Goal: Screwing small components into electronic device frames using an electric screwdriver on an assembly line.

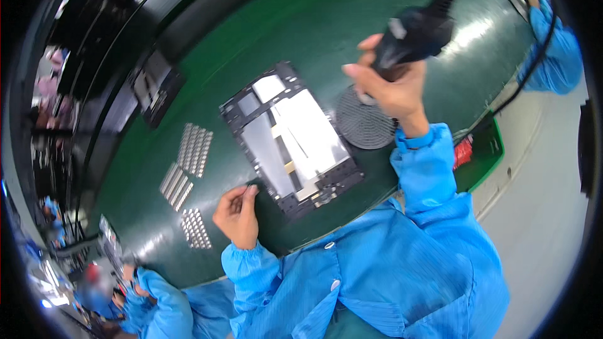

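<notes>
An opened tablet [260,144] with a black frame and silver-white battery panels lies tilted on the green table in front of me. My left hand [237,213] is beside its lower left edge, thumb and fingers pinched together. A small dark bit shows at the fingertips, too small to name. My right hand [396,88] is raised over a round dark textured disc [365,122], right of the tablet. Its fingers are closed around a black handheld device [414,34] with a thick ribbed neck running up. Motion blurs the device, and its tip cannot be made out.
Three sheets of small metallic parts [195,149] lie left of the tablet. Another opened tablet [154,88] rests farther left, by dark racks. At right, a green bin [496,150] holds a red packet [463,152]. A black cable [541,56] curves nearby. Blue-sleeved co-workers are at lower left and upper right.
</notes>
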Available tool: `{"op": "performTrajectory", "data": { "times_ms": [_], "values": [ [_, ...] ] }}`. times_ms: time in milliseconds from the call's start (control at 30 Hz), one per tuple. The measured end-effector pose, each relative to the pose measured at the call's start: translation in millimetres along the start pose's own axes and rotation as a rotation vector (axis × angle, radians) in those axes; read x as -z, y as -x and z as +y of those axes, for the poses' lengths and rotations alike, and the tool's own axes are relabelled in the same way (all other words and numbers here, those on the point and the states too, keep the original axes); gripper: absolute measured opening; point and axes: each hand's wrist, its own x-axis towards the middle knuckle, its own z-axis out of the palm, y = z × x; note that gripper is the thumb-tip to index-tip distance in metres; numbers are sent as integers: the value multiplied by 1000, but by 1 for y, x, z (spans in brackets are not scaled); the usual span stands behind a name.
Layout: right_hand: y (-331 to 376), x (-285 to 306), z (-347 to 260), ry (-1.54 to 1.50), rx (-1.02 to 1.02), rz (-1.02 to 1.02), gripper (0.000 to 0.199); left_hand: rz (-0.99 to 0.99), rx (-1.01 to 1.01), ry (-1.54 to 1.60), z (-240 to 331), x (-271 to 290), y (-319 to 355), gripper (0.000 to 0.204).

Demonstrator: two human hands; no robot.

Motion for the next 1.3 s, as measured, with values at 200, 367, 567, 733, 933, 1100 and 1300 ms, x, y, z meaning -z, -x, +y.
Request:
{"op": "performTrajectory", "data": {
  "times_ms": [200,367,567,733,933,1100,1300],
  "values": [
    [6,2,-26,7,187,33,35,-175,148,166,7,0,-31,12],
    [5,-44,-31,-103,197,-164,38,-302,124,196,13,-13,-60,10],
    [12,-95,-32,-170,145,-293,39,-342,-118,-22,3,-27,-89,13],
    [14,-136,-23,-240,105,-379,36,-325,-221,-39,-1,-29,-97,13],
    [14,-174,-4,-140,74,-462,33,-346,116,154,-2,-26,-94,16],
    [14,-185,8,-166,-15,-471,28,-346,214,151,6,-28,-98,12],
    [12,-187,15,-138,-7,-477,28,-347,229,126,11,-24,-99,11]
  ]
}}
